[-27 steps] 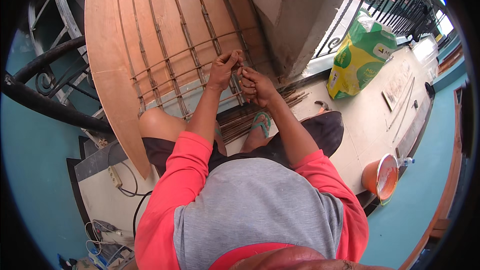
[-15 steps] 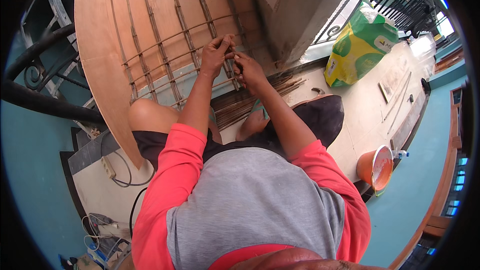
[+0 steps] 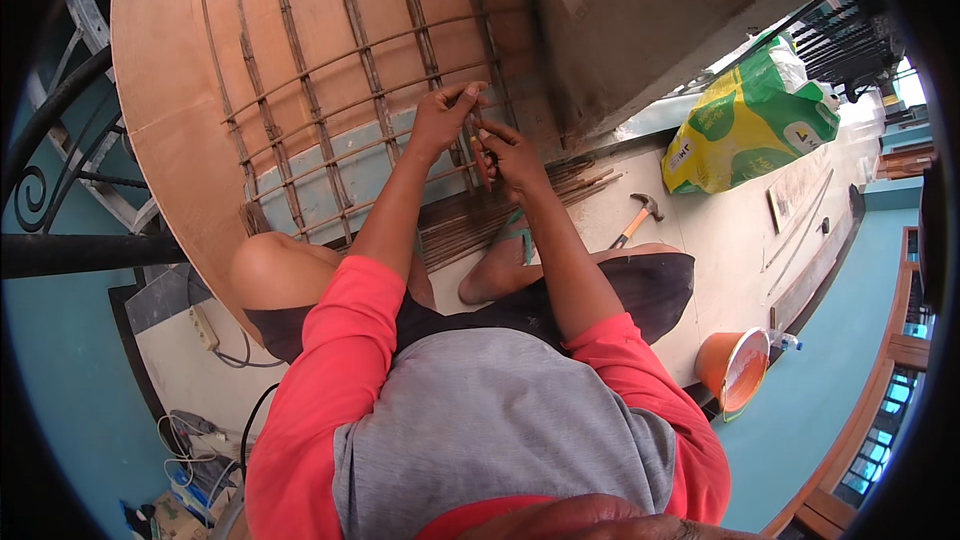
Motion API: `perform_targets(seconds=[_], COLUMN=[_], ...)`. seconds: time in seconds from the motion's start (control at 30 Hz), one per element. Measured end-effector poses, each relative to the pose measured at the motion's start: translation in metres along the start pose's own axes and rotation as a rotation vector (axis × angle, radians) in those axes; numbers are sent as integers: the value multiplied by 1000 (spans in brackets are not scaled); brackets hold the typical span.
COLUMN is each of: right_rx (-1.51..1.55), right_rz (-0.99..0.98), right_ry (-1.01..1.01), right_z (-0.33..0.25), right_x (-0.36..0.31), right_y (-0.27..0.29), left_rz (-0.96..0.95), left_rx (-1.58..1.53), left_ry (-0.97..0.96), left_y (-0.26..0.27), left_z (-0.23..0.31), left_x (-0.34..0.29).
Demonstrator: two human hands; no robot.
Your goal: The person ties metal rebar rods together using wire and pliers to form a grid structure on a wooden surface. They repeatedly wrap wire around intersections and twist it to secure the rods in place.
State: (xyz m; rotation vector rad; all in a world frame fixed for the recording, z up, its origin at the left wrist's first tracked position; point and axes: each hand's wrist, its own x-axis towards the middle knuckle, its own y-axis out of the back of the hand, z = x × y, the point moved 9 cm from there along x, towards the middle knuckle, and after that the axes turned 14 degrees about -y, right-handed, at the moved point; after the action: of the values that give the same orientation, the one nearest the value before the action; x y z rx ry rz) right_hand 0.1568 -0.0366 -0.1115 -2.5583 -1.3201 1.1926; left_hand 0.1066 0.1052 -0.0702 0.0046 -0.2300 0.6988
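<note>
A grid of thin brown metal rods [image 3: 366, 62] stands before me against a curved wooden board [image 3: 160, 90]. My left hand [image 3: 442, 122] is at the right part of the grid, its thumb and fingers pinched together near a crossing of rods. What it pinches is too small to make out. Close beside it, my right hand [image 3: 515, 165] is closed round a slim red-handled tool [image 3: 483, 166] that looks like pliers; its jaws are hard to see among the rods. The two hands nearly meet.
A bundle of loose rods [image 3: 560, 186] lies under the grid. A hammer [image 3: 634, 222] rests beside my right knee. Farther right are a green and yellow sack [image 3: 745, 125] and an orange bucket [image 3: 722, 360]. A concrete pillar [image 3: 650, 50] rises at the back; black railing [image 3: 90, 248] runs left.
My right hand has turned and dropped slightly, and the red-handled tool now shows in it. My left hand moved a little right along the grid. The hammer has come into fuller view.
</note>
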Motion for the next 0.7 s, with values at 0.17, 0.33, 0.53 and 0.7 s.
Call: perform_targets(seconds=[0.17,0.33,0.53,0.7], right_rx=[-178,-457,-469,-487], right_rz=[382,594,664,617], right_ry=[93,310,303,334], right_z=[-65,-112,-115,-121], right_x=[74,176,207,238], right_y=[71,132,138,143], left_rz=[-50,-12,-158,-217], left_rx=[670,1090,1024,927], left_ry=[-103,-367,-77,-6], left_y=[16,26,42,36], left_z=[-22,-14,-74,-110], left_x=[83,165,227,250])
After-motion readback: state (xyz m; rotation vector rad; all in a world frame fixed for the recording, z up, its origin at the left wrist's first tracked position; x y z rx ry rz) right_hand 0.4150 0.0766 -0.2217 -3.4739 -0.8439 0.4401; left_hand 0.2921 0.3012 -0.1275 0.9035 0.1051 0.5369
